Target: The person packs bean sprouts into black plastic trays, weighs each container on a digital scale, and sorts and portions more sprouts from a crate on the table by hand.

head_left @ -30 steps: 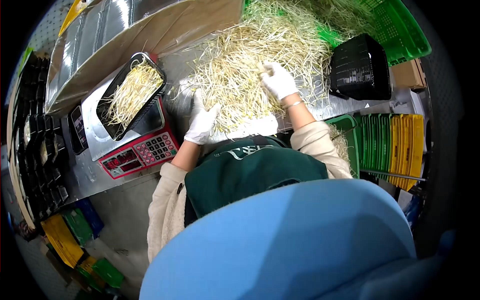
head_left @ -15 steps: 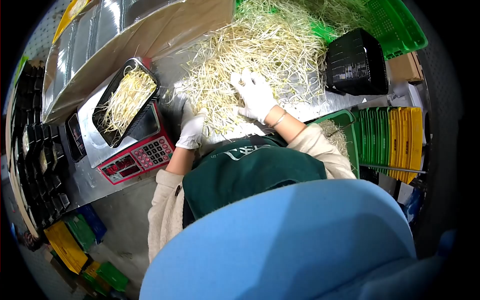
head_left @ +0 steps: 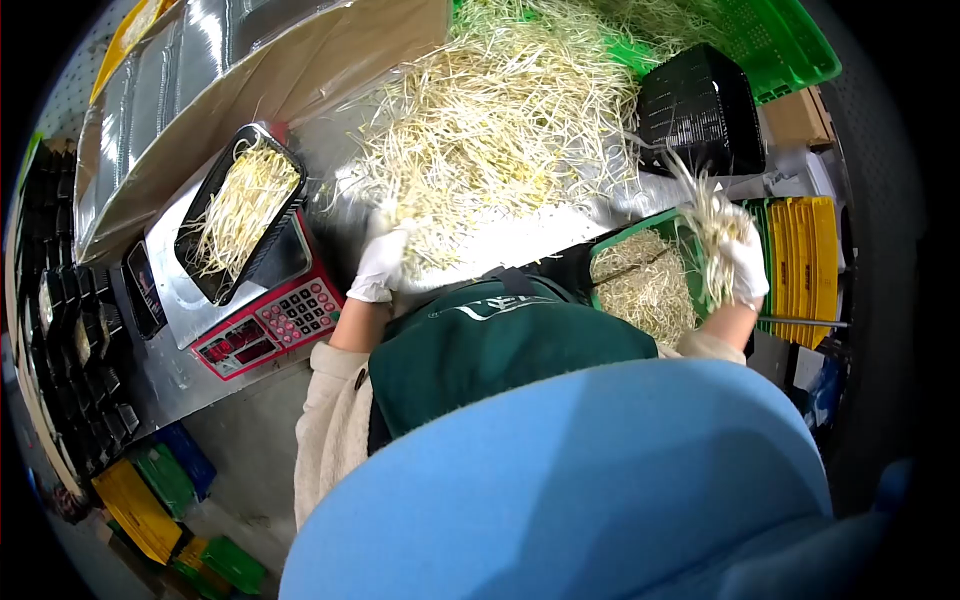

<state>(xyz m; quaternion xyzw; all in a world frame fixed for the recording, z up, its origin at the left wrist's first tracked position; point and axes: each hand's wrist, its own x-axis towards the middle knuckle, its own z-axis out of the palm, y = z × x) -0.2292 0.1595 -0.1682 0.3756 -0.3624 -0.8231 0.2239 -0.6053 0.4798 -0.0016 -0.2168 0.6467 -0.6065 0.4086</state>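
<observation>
A loose heap of bean sprouts (head_left: 500, 120) is spread over the metal table. My right hand (head_left: 742, 262), in a white glove, is closed round a bunch of bean sprouts (head_left: 708, 235), whose ends hang loose and are partly blurred. It is over the right side of a green basket (head_left: 690, 285) holding more sprouts (head_left: 645, 285). My left hand (head_left: 380, 262), gloved too, is at the near left edge of the heap, its fingers drawn together on a few sprouts; its fingertips are slightly blurred.
At left, a black tray (head_left: 240, 215) of sprouts rests on a red scale (head_left: 265, 335). Stacked black trays (head_left: 80, 330) stand further left. A black tray stack (head_left: 700, 110) and a green crate (head_left: 780, 45) are at back right. Yellow crates (head_left: 805, 265) stand at right.
My right hand has left the heap and moved right to the green basket, now with a bunch of sprouts in it. My left hand has stayed near the heap's edge. The view has shifted slightly.
</observation>
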